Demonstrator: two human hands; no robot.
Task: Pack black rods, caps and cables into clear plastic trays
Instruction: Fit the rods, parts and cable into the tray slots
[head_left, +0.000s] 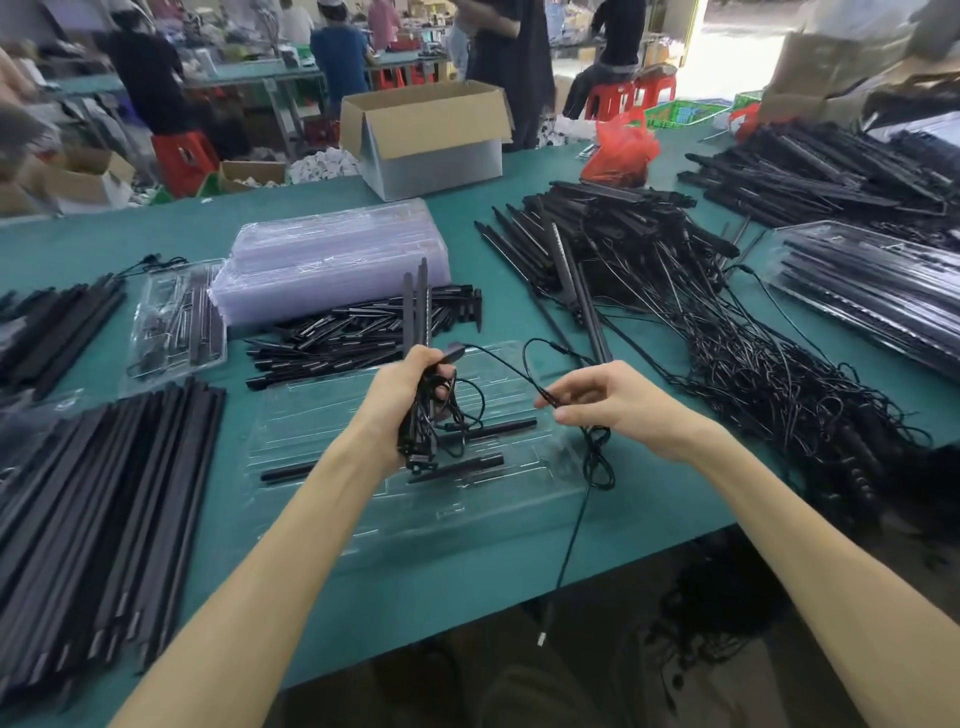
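1. The left grip (410, 384) holds a bundle of black rods (417, 306) upright, with cable loops gathered against it.
2. The right grip (608, 400) pinches a black cable (596, 457) that runs from that bundle.
3. Below both grips, a clear tray (519, 499) lies on the green bench (467, 582), with two short black pieces (488, 431) in it.

We tag this a factory packing workshop — a long green counter (467, 571) heaped with bulk black rods (104, 493), tangled cables (753, 364) and a stack of clear trays (332, 254). We see an open cardboard box (426, 140) at the counter's far edge, red plastic stools (182, 156) behind it, and other people (340, 57) working at more green counters (244, 73) further back.
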